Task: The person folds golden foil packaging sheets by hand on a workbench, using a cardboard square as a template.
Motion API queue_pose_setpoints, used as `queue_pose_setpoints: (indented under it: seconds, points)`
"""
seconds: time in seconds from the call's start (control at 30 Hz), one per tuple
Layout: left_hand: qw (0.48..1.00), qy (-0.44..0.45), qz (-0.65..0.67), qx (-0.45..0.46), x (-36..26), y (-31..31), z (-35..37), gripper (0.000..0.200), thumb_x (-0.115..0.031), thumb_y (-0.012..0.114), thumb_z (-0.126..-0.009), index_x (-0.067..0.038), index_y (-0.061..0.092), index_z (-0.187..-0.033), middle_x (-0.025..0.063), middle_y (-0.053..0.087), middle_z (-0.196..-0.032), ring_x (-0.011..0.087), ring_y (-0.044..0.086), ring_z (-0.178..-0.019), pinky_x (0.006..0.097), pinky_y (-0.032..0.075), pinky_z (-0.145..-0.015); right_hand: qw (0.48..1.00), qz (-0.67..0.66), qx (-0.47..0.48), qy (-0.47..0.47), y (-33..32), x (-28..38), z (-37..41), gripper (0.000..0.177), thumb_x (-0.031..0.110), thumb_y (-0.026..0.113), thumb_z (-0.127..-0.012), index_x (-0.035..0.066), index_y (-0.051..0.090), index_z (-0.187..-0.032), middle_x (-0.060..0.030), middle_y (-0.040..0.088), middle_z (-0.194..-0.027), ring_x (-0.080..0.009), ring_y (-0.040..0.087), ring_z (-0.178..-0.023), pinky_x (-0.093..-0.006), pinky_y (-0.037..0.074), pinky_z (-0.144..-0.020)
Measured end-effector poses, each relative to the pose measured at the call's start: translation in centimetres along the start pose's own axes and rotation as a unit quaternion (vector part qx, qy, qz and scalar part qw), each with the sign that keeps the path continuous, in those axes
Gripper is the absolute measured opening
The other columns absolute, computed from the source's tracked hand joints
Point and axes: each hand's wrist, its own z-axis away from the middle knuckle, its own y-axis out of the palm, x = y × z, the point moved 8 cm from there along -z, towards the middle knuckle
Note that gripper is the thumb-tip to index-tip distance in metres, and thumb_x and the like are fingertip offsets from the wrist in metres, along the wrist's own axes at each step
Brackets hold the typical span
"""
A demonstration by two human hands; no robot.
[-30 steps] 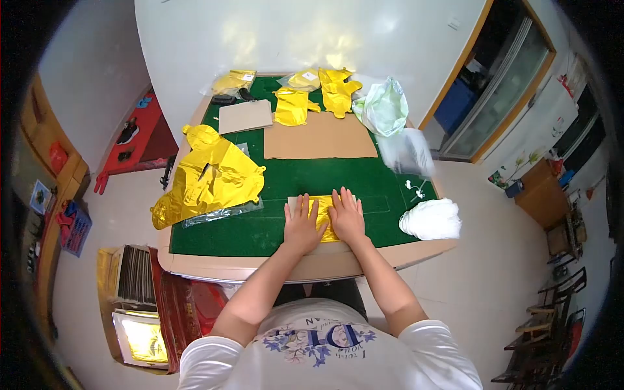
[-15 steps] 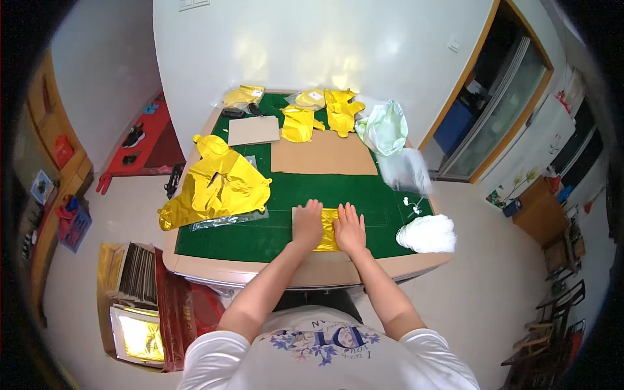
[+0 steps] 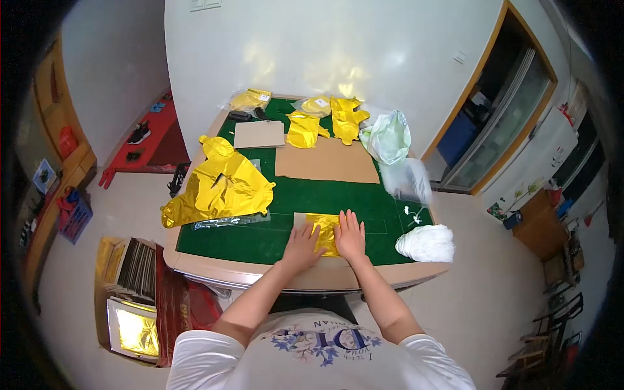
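Note:
A folded piece of shiny gold foil [image 3: 327,235] lies at the front edge of the green tabletop, with a strip of greyish-brown card [image 3: 299,218] showing along its left side. My left hand [image 3: 301,248] rests over the card and the foil's left part, fingers stretched out and thumb spread onto the foil. On the foil's right edge my right hand [image 3: 351,239] lies flat, its fingers pointing away from me. Both hands press down and grip nothing. My left hand hides part of the card.
A large crumpled gold foil balloon [image 3: 227,185] lies to the left. Behind are a cardboard sheet [image 3: 328,161], a smaller board [image 3: 259,134] and more gold foil balloons [image 3: 349,120]. On the right are plastic bags [image 3: 388,136] and a white bundle [image 3: 426,244]. A box [image 3: 133,305] stands on the floor.
My left hand has come down and towards me, its fingers opening flat, so more of the card's top left shows. My right hand stays on the foil's right edge. The view has shifted slightly.

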Motion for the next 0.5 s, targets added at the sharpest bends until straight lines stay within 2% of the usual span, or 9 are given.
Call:
queue_pose_setpoints:
  seconds: [0.07, 0.17, 0.2, 0.3, 0.4, 0.5]
  points:
    - [0.992, 0.004, 0.12, -0.03, 0.2, -3.0, 2.4, 0.06, -0.028, 0.064, -0.082, -0.002, 0.045, -0.133, 0.0214, 0.043, -0.138, 0.0349, 0.04, -0.129, 0.0438, 0.036, -0.105, 1.0, -0.01, -0.002, 0.004, 0.2, -0.1, 0.2, 0.054, 0.035, 0.039, -0.097, 0.011, 0.032, -0.146, -0.0151, 0.028, -0.152, -0.0282, 0.023, -0.142, -0.0503, 0.017, -0.114]
    - [0.989, -0.059, 0.127, -0.045, 1.4, -5.6, 4.4, 0.046, -0.016, 0.068, -0.077, -0.003, 0.053, -0.119, 0.0182, 0.056, -0.121, 0.033, 0.052, -0.113, 0.0407, 0.046, -0.089, 1.0, 0.003, 0.001, -0.004, 0.0, 0.2, 0.3, 0.053, 0.034, 0.04, -0.097, 0.015, 0.033, -0.146, -0.0152, 0.028, -0.151, -0.0288, 0.023, -0.142, -0.0507, 0.017, -0.114]
    - [0.972, -0.117, 0.191, -0.063, 1.8, -5.8, 4.9, 0.035, -0.013, 0.064, -0.078, -0.003, 0.055, -0.11, 0.0141, 0.065, -0.099, 0.0303, 0.061, -0.097, 0.0425, 0.049, -0.079, 1.0, 0.002, -0.001, -0.001, 0.1, 0.1, 0.3, 0.052, 0.034, 0.04, -0.097, 0.019, 0.034, -0.146, -0.0151, 0.029, -0.151, -0.0292, 0.023, -0.142, -0.0507, 0.017, -0.114]
    - [0.914, -0.233, 0.328, -0.057, 3.5, -3.7, 4.9, 0.029, -0.014, 0.063, -0.08, -0.002, 0.059, -0.106, 0.0119, 0.068, -0.082, 0.0302, 0.065, -0.081, 0.0415, 0.051, -0.074, 1.0, 0.002, -0.004, -0.003, 0.2, 0.0, 0.3, 0.051, 0.034, 0.04, -0.097, 0.019, 0.034, -0.146, -0.0149, 0.028, -0.152, -0.0286, 0.023, -0.142, -0.0503, 0.017, -0.114]
    - [0.915, -0.23, 0.315, -0.102, 4.1, -2.3, 4.1, 0.026, -0.018, 0.062, -0.081, -0.001, 0.064, -0.1, 0.0119, 0.069, -0.076, 0.0305, 0.067, -0.075, 0.0394, 0.052, -0.072, 1.0, -0.004, 0.003, 0.0, 0.1, -0.1, 0.3, 0.052, 0.035, 0.039, -0.098, 0.019, 0.033, -0.146, -0.0145, 0.027, -0.152, -0.028, 0.023, -0.142, -0.0498, 0.017, -0.114]
    - [0.905, -0.3, 0.301, 0.021, 4.9, -0.2, 3.2, 0.029, -0.023, 0.064, -0.081, -0.002, 0.068, -0.1, 0.0141, 0.071, -0.088, 0.0286, 0.068, -0.086, 0.0366, 0.052, -0.077, 1.0, 0.009, 0.007, 0.003, 0.2, 0.0, 0.2, 0.052, 0.036, 0.039, -0.098, 0.02, 0.032, -0.147, -0.0141, 0.026, -0.153, -0.0272, 0.022, -0.142, -0.0491, 0.017, -0.114]
